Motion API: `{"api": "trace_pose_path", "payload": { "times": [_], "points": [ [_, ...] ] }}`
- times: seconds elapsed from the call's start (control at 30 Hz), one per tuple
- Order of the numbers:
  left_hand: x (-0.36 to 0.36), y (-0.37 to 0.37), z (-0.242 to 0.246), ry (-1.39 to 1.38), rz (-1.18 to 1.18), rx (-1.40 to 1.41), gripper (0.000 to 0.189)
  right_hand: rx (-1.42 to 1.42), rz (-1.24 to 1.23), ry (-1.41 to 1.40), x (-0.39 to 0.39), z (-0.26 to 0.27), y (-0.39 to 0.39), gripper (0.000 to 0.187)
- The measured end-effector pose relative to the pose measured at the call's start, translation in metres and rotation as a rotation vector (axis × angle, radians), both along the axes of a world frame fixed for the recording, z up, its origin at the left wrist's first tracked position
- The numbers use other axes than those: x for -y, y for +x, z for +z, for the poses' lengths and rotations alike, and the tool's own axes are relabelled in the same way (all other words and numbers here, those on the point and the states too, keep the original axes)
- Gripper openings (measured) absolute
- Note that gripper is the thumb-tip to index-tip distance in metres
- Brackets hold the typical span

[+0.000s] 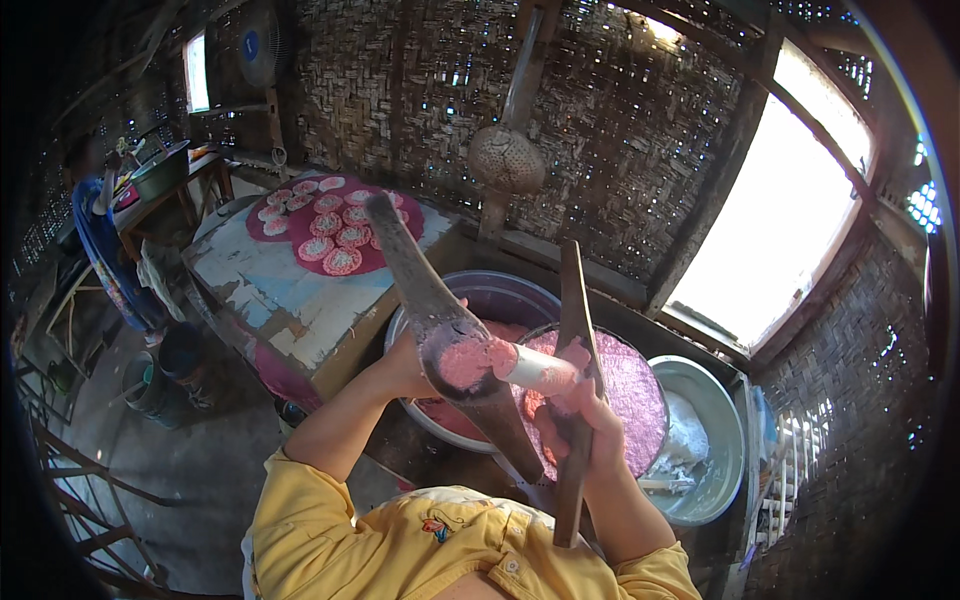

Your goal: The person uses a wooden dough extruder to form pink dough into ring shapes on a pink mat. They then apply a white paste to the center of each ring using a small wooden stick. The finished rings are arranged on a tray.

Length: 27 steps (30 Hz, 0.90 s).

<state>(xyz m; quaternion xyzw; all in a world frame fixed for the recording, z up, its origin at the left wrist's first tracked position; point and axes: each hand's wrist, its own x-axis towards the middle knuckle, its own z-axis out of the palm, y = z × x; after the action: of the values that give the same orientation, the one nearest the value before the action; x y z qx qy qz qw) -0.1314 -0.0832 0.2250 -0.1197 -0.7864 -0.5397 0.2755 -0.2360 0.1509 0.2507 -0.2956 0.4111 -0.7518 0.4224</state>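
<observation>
My left hand (411,369) grips the wooden body of a hand press (405,270) from its side and below; its middle is packed with pink dough (463,363). My right hand (606,435) holds the press's other part, a wooden bar (574,300) with a white cylindrical plunger (534,367). Pink dough clings to the plunger, whose tip is at the dough-filled middle. Below the press are a large basin (499,283) with pink dough in it and a round, pink-purple textured surface (634,401). My hands partly hide both.
At left, a worn table (247,274) bears magenta round sheets (300,251) with several pink-and-white lacy rounds (342,261). A pale green basin (731,480) holds white dough (682,439). A perforated skimmer (508,159) hangs on the woven wall. Farther left are a person (112,247) and buckets (142,390).
</observation>
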Motion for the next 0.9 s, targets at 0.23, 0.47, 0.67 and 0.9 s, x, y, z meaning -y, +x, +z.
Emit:
{"api": "trace_pose_path", "payload": {
  "times": [0.23,0.47,0.67,0.9],
  "points": [
    [-0.046,-0.012,0.029,-0.311,0.19,-0.015,0.043,-0.051,-0.189,-0.092,-0.013,0.0,-0.011,0.044],
    [-0.058,-0.027,0.023,-0.762,0.304,0.111,0.037,-0.805,-0.344,0.083,-0.055,0.013,-0.029,0.096],
    [-0.078,-0.052,0.006,-0.689,0.113,0.116,0.057,-1.582,-0.409,0.159,-0.08,0.03,-0.019,0.091],
    [-0.106,-0.084,-0.03,-0.615,-0.007,0.066,0.064,-1.566,-0.473,0.228,-0.09,-0.002,-0.026,0.088]
  ]
}}
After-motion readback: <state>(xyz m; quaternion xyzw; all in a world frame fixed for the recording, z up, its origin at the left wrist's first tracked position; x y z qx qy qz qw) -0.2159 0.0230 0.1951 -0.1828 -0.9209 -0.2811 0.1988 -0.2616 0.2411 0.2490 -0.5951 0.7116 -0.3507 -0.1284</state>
